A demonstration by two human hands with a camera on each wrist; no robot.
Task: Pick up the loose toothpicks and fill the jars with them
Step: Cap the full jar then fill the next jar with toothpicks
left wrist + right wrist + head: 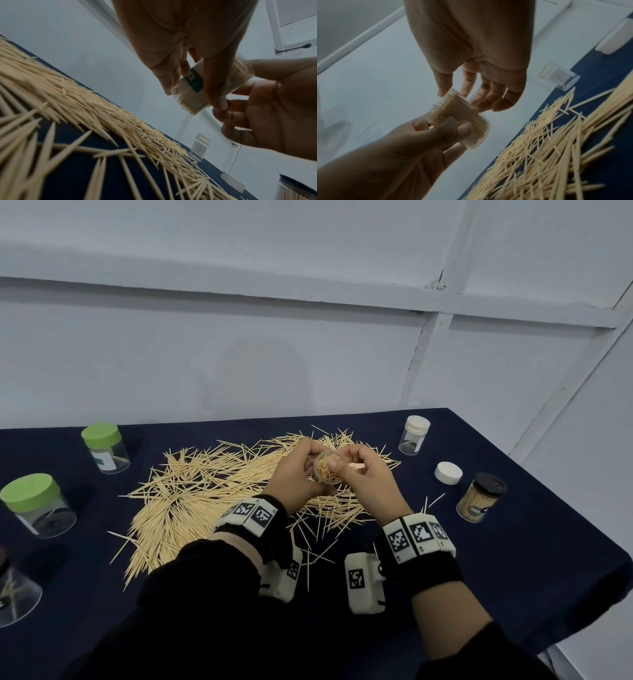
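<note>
My left hand [294,474] grips the packed jar [325,471], mouth tilted toward my right hand [363,474], fingers curled at its rim, apparently pinching toothpicks [356,465].

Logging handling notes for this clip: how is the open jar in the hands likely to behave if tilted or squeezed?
The jar looks packed with toothpicks and has no lid, so tipping it further would probably spill some. Its thin clear wall suggests light plastic that may flex under a hard squeeze. The left hand grips its round body, while the right hand works at the mouth; set on its side it would likely roll.
</note>
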